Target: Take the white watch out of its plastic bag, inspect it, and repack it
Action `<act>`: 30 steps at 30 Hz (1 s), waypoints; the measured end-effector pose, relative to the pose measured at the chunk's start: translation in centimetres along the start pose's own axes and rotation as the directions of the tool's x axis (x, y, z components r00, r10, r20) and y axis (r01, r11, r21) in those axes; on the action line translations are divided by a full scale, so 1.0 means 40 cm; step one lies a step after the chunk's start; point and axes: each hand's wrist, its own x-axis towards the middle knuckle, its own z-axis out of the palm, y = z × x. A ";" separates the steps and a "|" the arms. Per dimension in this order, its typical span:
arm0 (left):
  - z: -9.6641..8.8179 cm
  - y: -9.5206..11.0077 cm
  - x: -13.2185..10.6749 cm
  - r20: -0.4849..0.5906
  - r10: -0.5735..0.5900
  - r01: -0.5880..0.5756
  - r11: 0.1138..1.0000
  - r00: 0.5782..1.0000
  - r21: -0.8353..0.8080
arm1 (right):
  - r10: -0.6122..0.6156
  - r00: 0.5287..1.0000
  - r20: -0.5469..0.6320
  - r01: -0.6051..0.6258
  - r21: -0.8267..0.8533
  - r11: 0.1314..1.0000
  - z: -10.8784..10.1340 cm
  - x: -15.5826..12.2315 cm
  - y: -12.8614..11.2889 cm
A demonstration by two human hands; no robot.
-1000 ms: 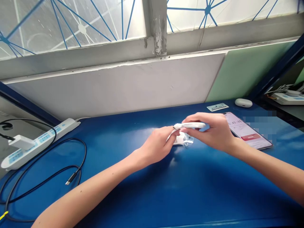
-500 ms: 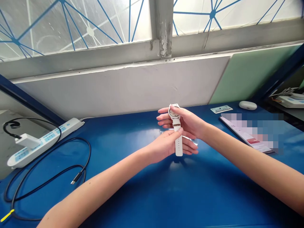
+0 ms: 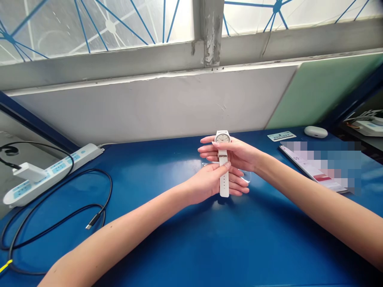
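A white wristwatch (image 3: 223,137) with a round dial is held out lengthwise above the blue table, its dial end pointing away from me. My left hand (image 3: 209,178) pinches the lower strap, thumb on top and fingers stretched out beneath it. Around the upper part, just below the dial, my right hand (image 3: 236,150) holds the watch with its thumb across the strap and fingers behind. A clear, shiny object (image 3: 245,175) lies on the table behind the hands, mostly covered by them; its kind cannot be made out.
On the left, a white power strip (image 3: 76,157) carries a plugged-in charger (image 3: 30,172), and a black cable (image 3: 109,187) loops over the blue table (image 3: 191,247). To the right lie a phone-like device (image 3: 317,173), a small card (image 3: 281,136) and a white earbud case (image 3: 316,132).
My right thumb has slid off the dial down onto the strap, uncovering the watch face. My left hand keeps its pinch. The view has shifted slightly.
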 end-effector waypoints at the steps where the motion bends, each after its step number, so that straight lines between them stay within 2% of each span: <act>1: 0.001 0.000 0.000 0.013 -0.009 0.009 1.000 1.000 -0.014 | 0.000 1.000 -0.008 0.000 0.002 1.000 -0.001 0.000 -0.001; 6: -0.001 -0.004 0.002 0.056 -0.020 0.022 0.999 0.998 -0.033 | 0.006 1.000 -0.019 -0.006 0.026 1.000 -0.003 0.005 -0.008; 15: -0.009 -0.007 0.002 0.070 -0.014 0.017 0.999 0.997 -0.044 | -0.027 0.997 0.067 0.026 0.016 1.000 -0.009 0.002 -0.003; 24: -0.002 0.002 -0.001 -0.041 -0.031 0.030 0.999 0.999 -0.025 | -0.001 0.999 0.045 -0.001 0.045 0.999 -0.007 0.002 0.002; 30: -0.003 0.008 -0.006 -0.025 -0.012 0.012 0.999 1.000 -0.030 | 0.037 0.999 0.011 -0.038 0.159 0.987 -0.004 0.003 -0.003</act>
